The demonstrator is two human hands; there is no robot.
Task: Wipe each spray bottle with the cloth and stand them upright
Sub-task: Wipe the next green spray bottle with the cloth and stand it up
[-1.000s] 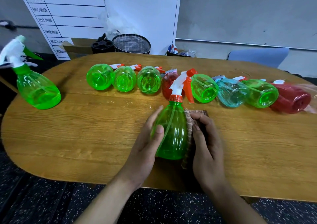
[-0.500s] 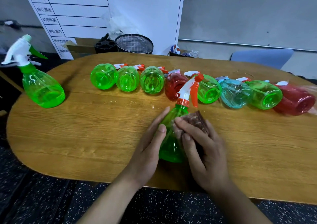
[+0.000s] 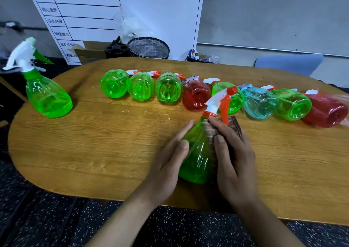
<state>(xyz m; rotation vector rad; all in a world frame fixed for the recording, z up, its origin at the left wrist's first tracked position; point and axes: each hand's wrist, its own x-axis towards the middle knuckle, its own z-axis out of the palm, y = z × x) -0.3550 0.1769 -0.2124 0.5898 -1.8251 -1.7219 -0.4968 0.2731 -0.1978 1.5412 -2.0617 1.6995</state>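
One translucent green plastic spray bottle with a white and orange trigger head (image 3: 198, 152) stands on the oval wooden worktop (image 3: 94, 152) between the two hands. The left hand (image 3: 168, 163) lies flat against its left flank, fingers (image 3: 184, 133) straight and pressing, thumb on the front wall. The right hand (image 3: 236, 161) presses a brown, coarse-looking cloth (image 3: 211, 131) against the bottle's right shoulder, its fingers laid over the cloth just below the orange collar; how far they curl round the cloth is hard to tell, but the cloth is trapped under them.

The bottle looks empty, so I judge it light and easy to tip. Its thin wall would likely flex under a hard squeeze, and the smooth plastic may slip under bare skin. The best hold seems to be the wide lower body, braced from the side opposite the cloth, or the neck below the trigger, where the fingers can close right round it. The trigger head looks like the weakest part to pull on.

Beyond the fingertips, eight more bottles lie on their sides in a row (image 3: 207, 95), green, red and pale blue. Far to the left of the left hand, one green bottle with a white and green trigger (image 3: 47, 95) stands upright.
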